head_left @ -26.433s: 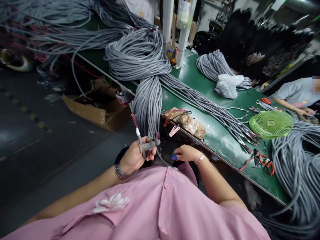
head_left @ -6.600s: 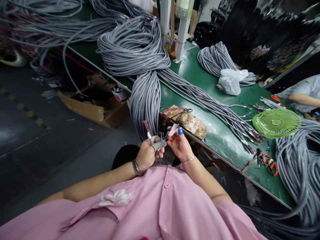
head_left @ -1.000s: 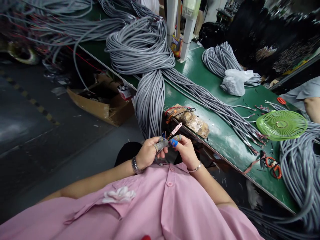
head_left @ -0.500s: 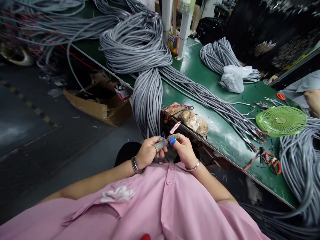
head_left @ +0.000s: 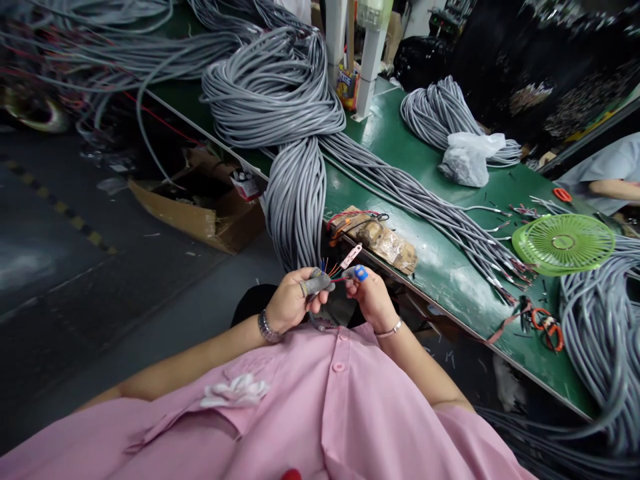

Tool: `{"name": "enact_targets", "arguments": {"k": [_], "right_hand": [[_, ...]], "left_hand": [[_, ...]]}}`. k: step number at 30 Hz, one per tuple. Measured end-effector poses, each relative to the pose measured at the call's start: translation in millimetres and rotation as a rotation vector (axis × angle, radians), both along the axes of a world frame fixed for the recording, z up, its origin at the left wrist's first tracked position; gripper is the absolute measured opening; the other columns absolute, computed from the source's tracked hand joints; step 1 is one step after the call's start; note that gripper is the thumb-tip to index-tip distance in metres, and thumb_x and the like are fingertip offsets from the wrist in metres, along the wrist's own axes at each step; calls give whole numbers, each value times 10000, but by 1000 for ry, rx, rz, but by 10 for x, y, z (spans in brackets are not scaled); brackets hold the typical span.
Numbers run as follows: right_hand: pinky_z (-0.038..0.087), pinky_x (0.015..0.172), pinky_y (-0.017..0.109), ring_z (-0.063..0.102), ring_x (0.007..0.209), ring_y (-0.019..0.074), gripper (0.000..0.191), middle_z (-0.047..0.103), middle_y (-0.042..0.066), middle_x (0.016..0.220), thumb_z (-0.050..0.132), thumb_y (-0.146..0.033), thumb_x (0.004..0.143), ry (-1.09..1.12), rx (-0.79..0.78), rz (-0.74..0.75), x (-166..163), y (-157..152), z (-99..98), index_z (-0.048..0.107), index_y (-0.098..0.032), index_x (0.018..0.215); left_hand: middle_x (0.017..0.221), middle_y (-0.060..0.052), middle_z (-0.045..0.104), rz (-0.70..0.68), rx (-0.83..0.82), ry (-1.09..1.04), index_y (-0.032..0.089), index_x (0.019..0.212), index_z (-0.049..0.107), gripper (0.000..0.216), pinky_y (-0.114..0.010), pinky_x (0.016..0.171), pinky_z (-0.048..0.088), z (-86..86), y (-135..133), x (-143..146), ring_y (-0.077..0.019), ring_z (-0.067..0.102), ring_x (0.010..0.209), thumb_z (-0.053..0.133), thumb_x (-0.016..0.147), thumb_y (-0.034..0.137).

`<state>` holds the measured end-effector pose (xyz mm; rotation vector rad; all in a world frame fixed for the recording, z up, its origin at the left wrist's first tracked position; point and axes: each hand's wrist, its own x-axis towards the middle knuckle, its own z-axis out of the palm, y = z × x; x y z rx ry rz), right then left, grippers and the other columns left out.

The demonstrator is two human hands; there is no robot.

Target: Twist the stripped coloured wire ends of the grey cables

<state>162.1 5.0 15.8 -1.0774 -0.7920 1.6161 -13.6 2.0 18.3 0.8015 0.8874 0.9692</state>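
My left hand (head_left: 290,301) is closed on the end of a grey cable (head_left: 317,285), held upright in front of my chest. Thin coloured wires (head_left: 330,269) fan out of the cable's stripped end. My right hand (head_left: 369,297), with a blue cover on one fingertip, pinches one of those wires and holds it out sideways. A thick hank of grey cables (head_left: 295,200) hangs over the edge of the green bench (head_left: 440,267) just above my hands.
On the bench lie several coils of grey cable (head_left: 275,87), a brown taped block with a pink tag (head_left: 380,240), a white bag (head_left: 467,163), a green fan (head_left: 563,241) and orange-handled cutters (head_left: 543,325). An open cardboard box (head_left: 200,213) sits on the floor. Another person's arm (head_left: 610,183) is at far right.
My right hand has drawn a little away from the left, stretching one red wire sideways between them. The left hand still holds the cable end.
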Motion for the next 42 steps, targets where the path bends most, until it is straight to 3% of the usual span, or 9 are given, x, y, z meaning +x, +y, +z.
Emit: {"name": "enact_targets", "arguments": {"k": [5,8,14,16,22,33,42], "right_hand": [[403,484,208,438,517,71,463,614,10,739,579,-609,797,142,-86,36,66,230,-14,652,-160,881],[386,478,203,421,520,71,453,606,2,743,608,-591,786,160,-53,96,34,312,-26,648,-167,939],[303,470,212,360,470,68,359,526,-40,569,641,-522,789,-81,136,-258,-70,301,-192,561,-182,708],[321,485,220,381,481,75,385,541,-30,590,593,-560,810,-86,155,-276,-93,302,-229,574,-184,725],[401,516,236,492,566,116,499,601,9,683,565,-650,792,275,-26,-28,-152,350,-170,650,-174,914],[430,558,232,507,595,116,414,623,13,700,641,-574,784,319,-45,-103,-189,400,-151,688,-178,894],[433,558,216,475,567,95,419,594,-5,662,649,-574,779,357,-11,-79,-192,391,-118,695,-171,884]], "left_hand": [[460,-18,603,-195,-105,-118,103,671,641,268,-157,284,267,61,106,-13,-63,436,283,744,685,351],[453,-30,610,-272,-161,-187,103,649,638,270,-156,271,246,63,183,29,-64,422,257,769,640,338],[443,-35,608,-359,-224,-276,98,637,629,248,-162,275,234,-6,288,77,-71,419,241,773,635,301],[451,-37,612,-367,-229,-289,97,636,626,236,-166,277,236,-20,296,85,-75,426,242,770,642,283],[488,-37,626,-378,-219,-343,94,666,629,215,-165,279,250,-78,317,121,-70,433,251,744,673,275],[455,-14,587,-359,-235,-339,112,666,610,166,-154,286,231,-134,308,121,-52,390,245,697,696,250],[463,-11,585,-359,-249,-360,109,682,617,171,-151,289,232,-175,310,97,-45,381,255,702,691,257]]}}
